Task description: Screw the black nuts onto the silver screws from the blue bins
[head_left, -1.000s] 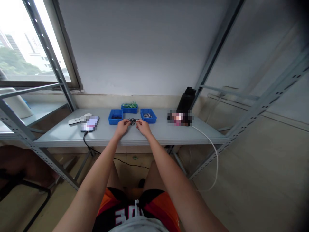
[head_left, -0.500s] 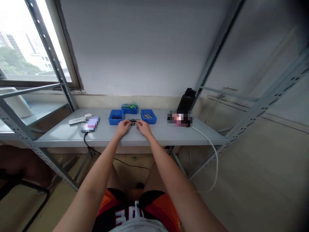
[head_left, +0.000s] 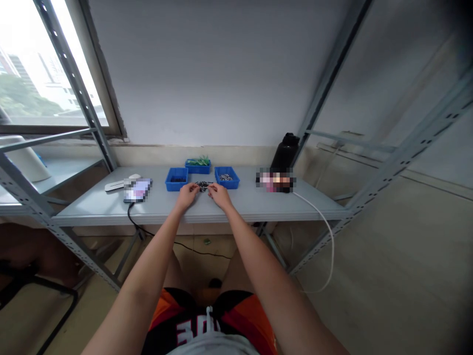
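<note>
Over the shelf table, a pile of small dark and silvery parts [head_left: 203,185] lies between my two hands. My left hand [head_left: 188,194] is at the pile's left edge, its thumb and fingers pinched together; what they hold is too small to name. At the right edge, my right hand [head_left: 219,194] makes a similar pinch, with a tiny pale piece perhaps at its fingertips. Behind my left hand stands a blue bin [head_left: 176,186] with dark small pieces in it. Another blue bin [head_left: 229,185], holding small silvery and dark parts, sits behind my right hand.
A third blue bin [head_left: 198,169] with green strips stands at the back. Left on the table [head_left: 155,209] lie a phone [head_left: 140,190] with a black cable and a white object [head_left: 114,186]. A black bottle [head_left: 285,154] and a blurred device with a white cable [head_left: 320,213] are right.
Both hands stay pinched at the pile with barely any movement. The view has shifted very slightly.
</note>
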`<state>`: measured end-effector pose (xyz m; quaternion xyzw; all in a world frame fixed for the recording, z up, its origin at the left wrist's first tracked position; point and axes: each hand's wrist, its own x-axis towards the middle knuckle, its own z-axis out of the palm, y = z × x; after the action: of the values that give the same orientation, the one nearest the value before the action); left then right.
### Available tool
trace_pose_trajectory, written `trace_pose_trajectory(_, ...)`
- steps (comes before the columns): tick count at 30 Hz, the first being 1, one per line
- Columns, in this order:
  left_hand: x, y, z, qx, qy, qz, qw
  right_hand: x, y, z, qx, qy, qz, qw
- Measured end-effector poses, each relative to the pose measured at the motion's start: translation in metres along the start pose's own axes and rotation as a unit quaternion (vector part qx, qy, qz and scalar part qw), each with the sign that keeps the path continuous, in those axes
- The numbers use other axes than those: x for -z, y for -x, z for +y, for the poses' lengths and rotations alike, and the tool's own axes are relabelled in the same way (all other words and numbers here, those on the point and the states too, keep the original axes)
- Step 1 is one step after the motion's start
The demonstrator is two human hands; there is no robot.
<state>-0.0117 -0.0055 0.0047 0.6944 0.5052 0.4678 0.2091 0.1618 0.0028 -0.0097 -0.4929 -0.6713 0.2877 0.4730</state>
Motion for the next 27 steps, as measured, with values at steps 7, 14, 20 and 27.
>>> trace_pose_trajectory(7, -0.003, -0.003, -0.006, 0.010, 0.030, 0.013, 0.999, 0.002, 0.006, -0.010, 0.022, 0.052, -0.042, 0.998)
trace_pose_trajectory(14, -0.002, -0.002, -0.002, 0.007, 0.052, 0.014, 0.999, 0.002, 0.008, -0.014, 0.030, 0.092, -0.061, 0.993)
trace_pose_trajectory(20, 0.001, -0.002, 0.001, 0.005, 0.040, -0.002, 0.999, 0.000, 0.006, -0.010, 0.036, 0.082, -0.059, 0.994)
trace_pose_trajectory(27, 0.004, 0.001, 0.010, -0.009, -0.013, -0.041, 0.999, 0.001, 0.002, -0.007, 0.008, 0.043, -0.013, 0.999)
